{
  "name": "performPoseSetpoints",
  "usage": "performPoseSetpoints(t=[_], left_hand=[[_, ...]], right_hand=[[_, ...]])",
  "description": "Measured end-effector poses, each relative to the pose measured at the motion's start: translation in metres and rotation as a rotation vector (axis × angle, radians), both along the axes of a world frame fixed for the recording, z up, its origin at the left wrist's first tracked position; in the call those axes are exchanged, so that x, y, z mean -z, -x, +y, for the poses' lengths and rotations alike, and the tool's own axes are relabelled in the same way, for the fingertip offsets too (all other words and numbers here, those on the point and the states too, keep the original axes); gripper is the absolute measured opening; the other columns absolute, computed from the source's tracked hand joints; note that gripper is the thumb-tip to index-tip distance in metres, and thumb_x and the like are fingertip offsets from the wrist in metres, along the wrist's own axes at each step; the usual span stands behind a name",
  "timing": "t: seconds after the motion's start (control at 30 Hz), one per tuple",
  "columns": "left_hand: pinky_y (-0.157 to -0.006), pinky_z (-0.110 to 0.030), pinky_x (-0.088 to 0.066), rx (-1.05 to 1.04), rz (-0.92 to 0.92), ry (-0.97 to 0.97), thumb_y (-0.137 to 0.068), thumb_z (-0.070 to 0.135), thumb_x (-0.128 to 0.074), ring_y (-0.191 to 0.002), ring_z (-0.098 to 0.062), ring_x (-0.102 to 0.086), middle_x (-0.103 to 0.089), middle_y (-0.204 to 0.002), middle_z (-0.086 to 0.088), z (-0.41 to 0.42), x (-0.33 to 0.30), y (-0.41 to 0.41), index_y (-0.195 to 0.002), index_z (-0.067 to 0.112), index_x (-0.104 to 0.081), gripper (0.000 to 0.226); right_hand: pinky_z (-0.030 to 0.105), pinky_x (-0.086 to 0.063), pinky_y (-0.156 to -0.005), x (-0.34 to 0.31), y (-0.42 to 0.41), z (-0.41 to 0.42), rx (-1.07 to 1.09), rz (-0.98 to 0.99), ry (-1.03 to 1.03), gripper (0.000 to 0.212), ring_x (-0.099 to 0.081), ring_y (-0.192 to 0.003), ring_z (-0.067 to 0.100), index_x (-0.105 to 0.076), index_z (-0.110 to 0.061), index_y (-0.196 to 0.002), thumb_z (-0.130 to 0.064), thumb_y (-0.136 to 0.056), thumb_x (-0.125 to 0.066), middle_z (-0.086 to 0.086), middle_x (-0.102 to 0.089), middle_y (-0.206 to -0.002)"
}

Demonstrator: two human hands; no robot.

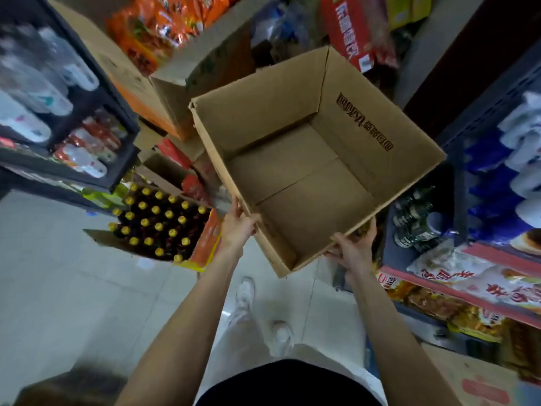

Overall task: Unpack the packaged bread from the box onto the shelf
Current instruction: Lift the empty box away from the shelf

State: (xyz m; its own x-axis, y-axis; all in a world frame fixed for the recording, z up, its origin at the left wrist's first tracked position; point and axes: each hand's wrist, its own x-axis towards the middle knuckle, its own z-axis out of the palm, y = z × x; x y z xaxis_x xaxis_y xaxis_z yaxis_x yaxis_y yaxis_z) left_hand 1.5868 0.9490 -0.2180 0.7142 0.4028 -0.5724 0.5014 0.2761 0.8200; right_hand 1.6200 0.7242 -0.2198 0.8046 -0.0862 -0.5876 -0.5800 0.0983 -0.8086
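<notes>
Item 1: shelf [70, 159], dark, far out to the left of your fingers, stocked with blurred bottles and packets.

Item 2: crate of bottles [158, 224], yellow caps up, on the floor just left of your left fingers, not touching them.

Item 3: your left hand [237, 227], arm stretched forward and nearly straight. Fingers are curled over the near-left rim of the box, thumb on the outer wall, grasping the cardboard.

Item 4: box [319, 171], brown cardboard, open top facing you, tilted, held off the floor between both sets of fingers. Its inside shows only bare bottom flaps; dark printed characters run along the inner right wall.

Item 5: your right hand [352, 250], arm likewise extended. Fingers are wrapped under and around the near-right edge of the box, gripping it.

Item 6: packaged bread [497, 276], in printed wrappers, lying on the right-hand shelf [456, 291], just right of your right fingers.

Item 7: white shoes [246, 297], below your fingers on the tiled floor.
</notes>
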Motion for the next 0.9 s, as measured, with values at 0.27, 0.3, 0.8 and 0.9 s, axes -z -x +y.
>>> performPoseSetpoints(t=[0.27,0.3,0.8,0.9], left_hand=[[-0.09,-0.043,-0.053,0.285,-0.022,-0.156,-0.075,0.01,-0.065,-0.099,-0.026,-0.064,-0.063,-0.101,0.012,0.054,-0.022,-0.131,-0.147,0.031,-0.027,0.084],[-0.092,-0.042,-0.052,0.301,-0.03,-0.161,-0.072,0.013,-0.066,-0.101,-0.023,-0.063,-0.063,-0.11,0.01,0.06,-0.024,-0.147,-0.147,0.033,-0.027,0.086],[-0.095,-0.045,-0.05,0.217,-0.106,-0.202,-0.081,0.022,-0.066,-0.105,-0.019,-0.063,-0.055,-0.135,0.001,0.077,-0.009,-0.408,-0.146,0.045,-0.02,0.083],[-0.099,-0.046,-0.047,0.176,-0.109,-0.15,-0.08,0.019,-0.064,-0.11,-0.02,-0.061,-0.05,-0.14,0.002,0.068,-0.008,-0.453,-0.147,0.043,-0.018,0.084]], right_hand=[[0.049,-0.056,-0.082,-0.008,-0.066,0.052,0.234,-0.029,-0.027,0.098,-0.063,-0.104,0.035,0.0,-0.049,-0.141,-0.003,-0.083,-0.063,0.012,-0.052,-0.128],[0.049,-0.056,-0.081,-0.008,-0.076,0.059,0.256,-0.029,-0.045,0.098,-0.063,-0.104,0.035,0.002,-0.048,-0.142,-0.002,-0.083,-0.062,0.013,-0.053,-0.127],[0.046,-0.057,-0.078,-0.006,-0.34,0.09,0.315,-0.18,-0.13,0.098,-0.06,-0.102,0.025,-0.01,-0.05,-0.141,0.004,-0.076,-0.059,0.007,-0.056,-0.124],[0.045,-0.058,-0.074,-0.009,-0.395,0.08,0.267,-0.211,-0.12,0.097,-0.061,-0.103,0.023,-0.015,-0.052,-0.139,0.006,-0.074,-0.058,0.007,-0.047,-0.136]])
